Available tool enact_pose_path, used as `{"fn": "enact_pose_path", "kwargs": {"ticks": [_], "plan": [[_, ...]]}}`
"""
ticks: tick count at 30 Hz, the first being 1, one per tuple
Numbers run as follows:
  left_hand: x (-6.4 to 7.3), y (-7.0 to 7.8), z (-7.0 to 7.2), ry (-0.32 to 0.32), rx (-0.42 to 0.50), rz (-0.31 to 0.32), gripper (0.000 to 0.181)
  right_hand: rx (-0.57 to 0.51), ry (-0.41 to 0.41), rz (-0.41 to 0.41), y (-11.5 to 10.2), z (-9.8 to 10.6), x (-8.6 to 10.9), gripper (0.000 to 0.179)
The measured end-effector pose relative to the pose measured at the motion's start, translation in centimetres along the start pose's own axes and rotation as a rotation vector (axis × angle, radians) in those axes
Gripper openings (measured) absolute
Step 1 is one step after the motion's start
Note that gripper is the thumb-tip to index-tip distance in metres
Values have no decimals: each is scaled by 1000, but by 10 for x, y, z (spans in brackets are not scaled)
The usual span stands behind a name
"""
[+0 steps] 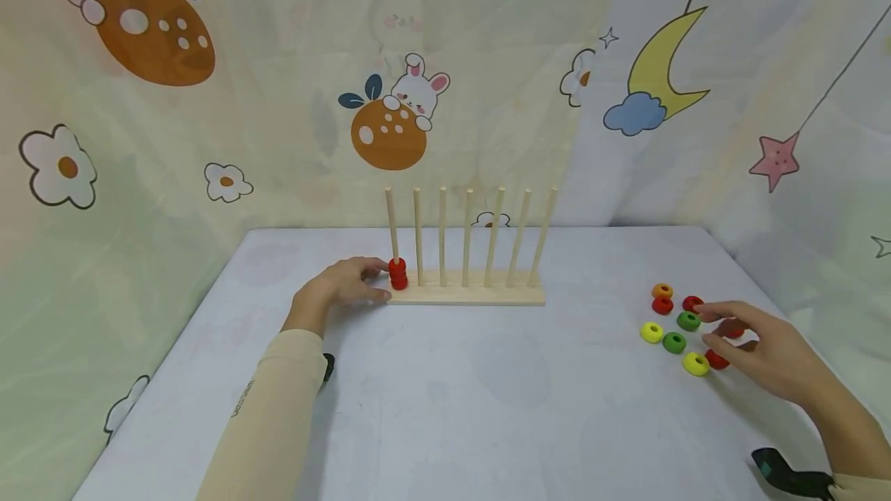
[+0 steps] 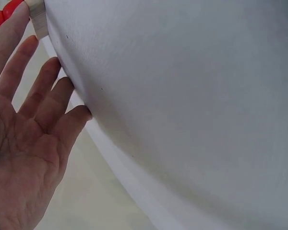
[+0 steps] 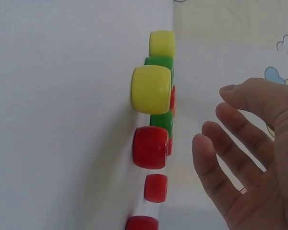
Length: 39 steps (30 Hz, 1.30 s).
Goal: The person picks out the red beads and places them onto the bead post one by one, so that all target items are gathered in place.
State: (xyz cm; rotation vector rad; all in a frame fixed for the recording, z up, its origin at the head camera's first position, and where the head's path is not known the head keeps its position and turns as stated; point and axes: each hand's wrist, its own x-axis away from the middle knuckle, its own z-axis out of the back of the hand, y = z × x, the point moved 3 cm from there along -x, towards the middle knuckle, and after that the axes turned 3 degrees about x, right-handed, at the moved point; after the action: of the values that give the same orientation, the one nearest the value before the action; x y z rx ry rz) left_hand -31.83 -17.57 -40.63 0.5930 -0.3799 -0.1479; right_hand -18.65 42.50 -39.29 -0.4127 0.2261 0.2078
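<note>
A pale wooden peg rack (image 1: 466, 298) with several upright rods stands near the back of the table. Red beads (image 1: 398, 274) are stacked on its leftmost rod. At the rack's left end is my left hand (image 1: 348, 281), its fingertips right at the base and beside the red stack. In the left wrist view its fingers (image 2: 48, 88) are spread and loosely extended. On the right, my right hand (image 1: 769, 346) hovers over loose beads, fingers loosely bent with nothing between them. Near it lie a yellow bead (image 3: 151, 89), a red bead (image 3: 150, 147) and a green bead (image 1: 688, 321).
More loose beads lie in the group on the right: an orange bead (image 1: 662, 291), a second yellow bead (image 1: 651, 332) and a second green bead (image 1: 674, 342). A white cloth (image 1: 487, 408) covers the table. Behind it hangs a printed curtain (image 1: 299, 99).
</note>
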Motion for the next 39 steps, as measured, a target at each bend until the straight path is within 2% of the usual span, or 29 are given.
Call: {"fn": "enact_pose_path", "kwargs": {"ticks": [4, 11, 22, 39], "plan": [[-1, -1, 0, -2, -2, -22, 61, 10, -22, -24, 2, -2, 3, 42], [1, -2, 1, -2, -6, -15, 60, 16, -76, -51, 6, -3, 7, 47], [0, -2, 0, -4, -12, -24, 60, 10, -110, -58, 14, -7, 18, 52], [1, -1, 0, -10, -13, -31, 61, 53, -98, -68, 22, -8, 25, 54]]}}
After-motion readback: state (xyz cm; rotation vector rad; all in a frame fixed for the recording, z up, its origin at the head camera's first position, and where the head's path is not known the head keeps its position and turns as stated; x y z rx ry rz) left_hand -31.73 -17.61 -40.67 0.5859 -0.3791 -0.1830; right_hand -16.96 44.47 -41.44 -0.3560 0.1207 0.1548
